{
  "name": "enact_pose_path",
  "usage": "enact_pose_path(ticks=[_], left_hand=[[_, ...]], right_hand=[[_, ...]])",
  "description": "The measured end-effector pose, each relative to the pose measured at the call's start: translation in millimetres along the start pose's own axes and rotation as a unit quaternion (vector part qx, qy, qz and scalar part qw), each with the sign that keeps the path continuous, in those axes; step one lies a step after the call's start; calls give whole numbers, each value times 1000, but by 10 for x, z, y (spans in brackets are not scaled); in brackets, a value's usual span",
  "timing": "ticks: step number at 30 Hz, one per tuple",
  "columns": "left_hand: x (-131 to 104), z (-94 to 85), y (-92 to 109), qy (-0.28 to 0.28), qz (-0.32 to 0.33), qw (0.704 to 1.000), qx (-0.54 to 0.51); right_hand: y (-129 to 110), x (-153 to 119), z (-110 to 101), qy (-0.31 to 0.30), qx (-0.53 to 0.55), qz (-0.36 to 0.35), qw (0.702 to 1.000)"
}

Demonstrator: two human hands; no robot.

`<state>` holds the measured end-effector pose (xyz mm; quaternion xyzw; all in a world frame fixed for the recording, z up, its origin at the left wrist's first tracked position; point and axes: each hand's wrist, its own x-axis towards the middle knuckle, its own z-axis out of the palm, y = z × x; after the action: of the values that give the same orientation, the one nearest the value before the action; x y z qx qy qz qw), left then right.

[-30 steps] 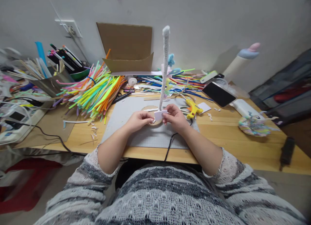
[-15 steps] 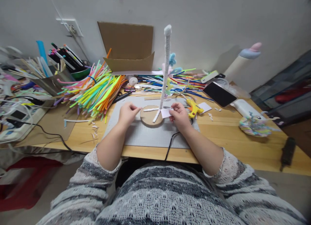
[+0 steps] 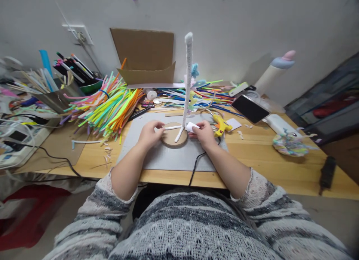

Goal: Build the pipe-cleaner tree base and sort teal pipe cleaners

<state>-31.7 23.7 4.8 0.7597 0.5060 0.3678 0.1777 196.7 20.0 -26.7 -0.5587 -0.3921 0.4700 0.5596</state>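
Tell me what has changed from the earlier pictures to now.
The left hand has moved left to the rim of the round cardboard base. The right hand has shifted the white card from in front of the white post to its right, still holding it. Post, base and yellow glue gun stayed put.

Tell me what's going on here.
The person's right grip holds a small white paper piece beside a tall white textured post, whose two visible legs lie over a round brown cardboard disc. The left grip is at the disc's left edge; whether it touches is unclear. A yellow plastic glue gun lies to the right.
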Motion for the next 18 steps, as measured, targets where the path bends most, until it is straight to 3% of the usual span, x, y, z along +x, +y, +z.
enact_pose_path(ticks=[3, 7, 18], left_hand=[[-26, 33, 62, -122, 98, 988, -1], [-32, 27, 100, -204, 143, 969, 0], [-39, 44, 52, -220, 157, 963, 14]], right_hand=[[20, 13, 27, 5, -15, -7, 1000], [22, 8, 43, 7, -38, -21, 999], [77, -53, 72, -30, -90, -56, 994]])
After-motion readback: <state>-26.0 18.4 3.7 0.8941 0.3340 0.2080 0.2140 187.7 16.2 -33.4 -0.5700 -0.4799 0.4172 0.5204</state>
